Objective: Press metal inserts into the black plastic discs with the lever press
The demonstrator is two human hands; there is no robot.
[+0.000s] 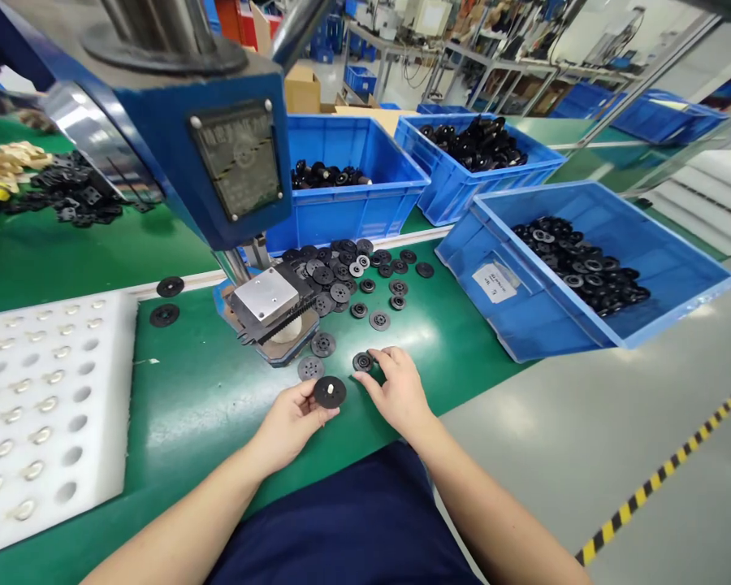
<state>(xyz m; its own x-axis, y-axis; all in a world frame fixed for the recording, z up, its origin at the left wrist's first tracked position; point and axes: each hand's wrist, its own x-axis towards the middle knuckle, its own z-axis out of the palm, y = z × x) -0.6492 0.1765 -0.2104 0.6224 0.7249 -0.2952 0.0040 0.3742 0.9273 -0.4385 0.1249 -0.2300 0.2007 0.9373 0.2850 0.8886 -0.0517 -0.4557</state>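
Note:
My left hand (289, 422) pinches a round black disc (330, 392) with a small white pin at its centre, held just above the green table. My right hand (395, 388) rests beside it, fingertips closed on a small black ring-shaped part (362, 361) lying on the table. Two grey-black discs (323, 344) lie just beyond my hands, in front of the press fixture (271, 313). A loose heap of black discs (347, 276) is spread behind them.
A blue press machine (207, 138) towers at the left over the fixture. A white foam tray (42, 406) with holes holding small metal pieces sits at the far left. Three blue bins (585, 276) of black parts stand at right and back. Grey floor with a hazard stripe at right.

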